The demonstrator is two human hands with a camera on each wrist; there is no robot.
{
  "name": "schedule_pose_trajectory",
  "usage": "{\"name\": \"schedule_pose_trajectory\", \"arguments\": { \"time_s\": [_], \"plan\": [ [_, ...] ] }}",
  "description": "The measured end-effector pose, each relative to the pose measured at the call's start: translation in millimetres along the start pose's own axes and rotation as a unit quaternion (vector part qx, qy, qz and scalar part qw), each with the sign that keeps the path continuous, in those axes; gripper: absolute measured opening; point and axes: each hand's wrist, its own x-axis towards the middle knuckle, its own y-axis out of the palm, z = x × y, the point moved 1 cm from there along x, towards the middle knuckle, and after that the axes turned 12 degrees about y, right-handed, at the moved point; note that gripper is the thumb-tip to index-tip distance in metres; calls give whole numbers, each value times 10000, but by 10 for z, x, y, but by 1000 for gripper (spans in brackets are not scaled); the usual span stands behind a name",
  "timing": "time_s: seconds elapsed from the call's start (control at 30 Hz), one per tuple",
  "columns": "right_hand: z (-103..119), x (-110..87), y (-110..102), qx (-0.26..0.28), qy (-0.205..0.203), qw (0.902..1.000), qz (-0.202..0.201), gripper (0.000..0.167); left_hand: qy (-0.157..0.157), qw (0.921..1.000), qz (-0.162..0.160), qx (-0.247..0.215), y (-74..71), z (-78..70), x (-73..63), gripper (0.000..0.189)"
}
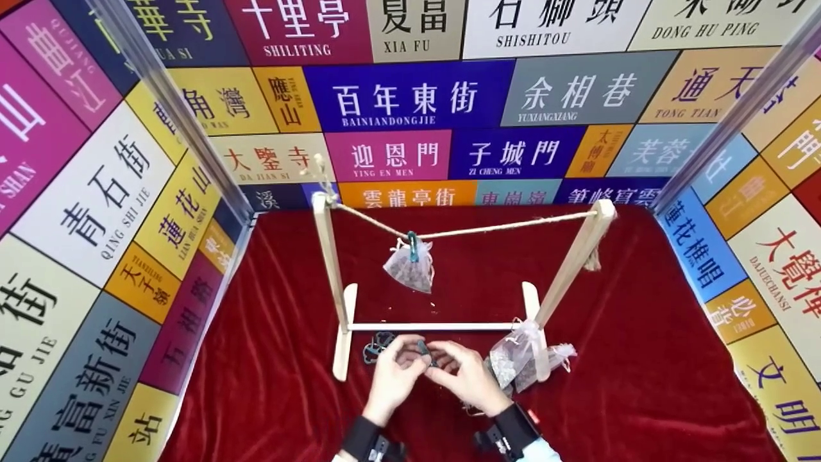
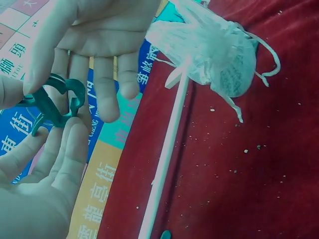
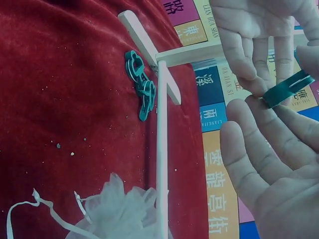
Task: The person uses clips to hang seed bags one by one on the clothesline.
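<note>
My left hand [image 1: 396, 371] and right hand [image 1: 460, 371] meet near the front of a wooden frame. Between their thumbs and fingers they pinch a green plastic clip [image 2: 52, 104], seen edge-on in the right wrist view. Behind them, a sheer drawstring pouch [image 1: 409, 271] hangs from the frame's rope [image 1: 507, 226] by another green clip [image 1: 413, 246]. Several loose green clips [image 3: 141, 87] lie by the frame's left foot. Filled sheer pouches [image 1: 512, 359] rest against the right foot, partly hidden by my right wrist.
The wooden frame has a left post [image 1: 331, 263], a right post [image 1: 573, 266] and a low crossbar [image 1: 436, 326]. Red cloth [image 1: 276, 398] covers the surface, with small crumbs on it. Panels with colourful lettering [image 1: 410, 96] enclose the back and sides.
</note>
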Motion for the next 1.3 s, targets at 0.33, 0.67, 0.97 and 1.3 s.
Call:
{"name": "schedule_pose_trajectory", "arguments": {
  "time_s": [0.33, 0.67, 0.97, 1.3],
  "plan": [
    [49, -7, -69, 43, 73, 9997, -221, 36, 301, 9989, 182, 303, -69, -46, 36, 39],
    [62, -21, -101, -50, -147, 9995, -257, 42, 749, 9959, 458, 207, -125, -58, 46, 32],
    [-59, -125, -265, -192, -162, 9962, -833, 45, 1289, 9902, -531, 91, -92, -57, 15, 29],
    [-460, -294, -718, -1310, 481, 9232, -3579, 25, 1693, 9658, -1290, 1482, -51, -325, 38, 19]
  ]
}}
